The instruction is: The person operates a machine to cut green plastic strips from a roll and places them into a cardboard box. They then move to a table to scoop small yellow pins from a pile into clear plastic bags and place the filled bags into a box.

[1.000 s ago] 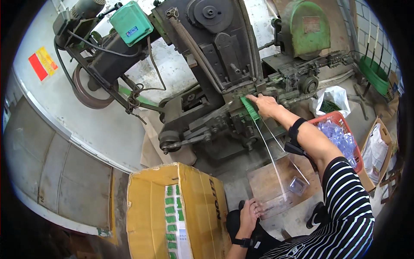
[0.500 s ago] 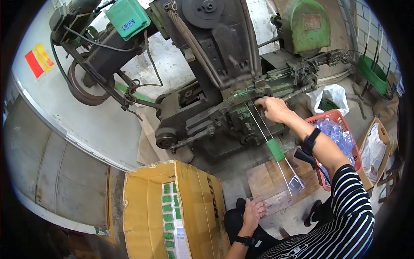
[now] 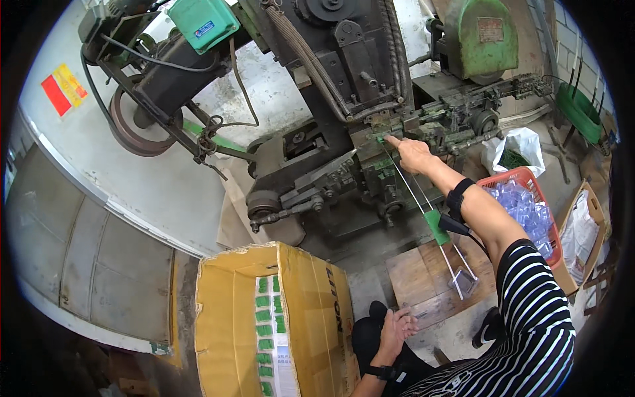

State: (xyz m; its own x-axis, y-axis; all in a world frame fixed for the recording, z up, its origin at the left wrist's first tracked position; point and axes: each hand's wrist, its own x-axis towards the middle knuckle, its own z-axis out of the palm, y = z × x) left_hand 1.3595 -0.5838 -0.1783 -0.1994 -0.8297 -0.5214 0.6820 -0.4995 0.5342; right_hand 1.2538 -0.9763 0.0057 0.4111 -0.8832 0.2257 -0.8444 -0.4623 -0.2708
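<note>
My right hand (image 3: pixel 415 157) is at the machine (image 3: pixel 380 142), its index finger stretched out to a small green piece (image 3: pixel 380 138) at the working point. The other fingers are curled and partly hidden. Two thin pale rods (image 3: pixel 417 197) slope down from there, with a green block (image 3: pixel 435 227) across them. Near their lower end, a clear plastic piece (image 3: pixel 464 282) rests by the wooden board (image 3: pixel 423 268). My left hand (image 3: pixel 397 329) lies on my knee, palm turned up, fingers loosely apart, holding nothing.
A tall cardboard box (image 3: pixel 311 317) stands at the left, with rows of small green pieces (image 3: pixel 264 344) on a white sheet inside. At the right are a red basket (image 3: pixel 554 248) of clear plastic parts, a white bag (image 3: pixel 529 145) and a carton (image 3: pixel 582 231). A belt wheel (image 3: pixel 126 129) hangs at upper left.
My right index finger has straightened toward the green piece. The machine's upper part, blurred before, is now sharp. The view has shifted slightly; my left hand stays on my knee.
</note>
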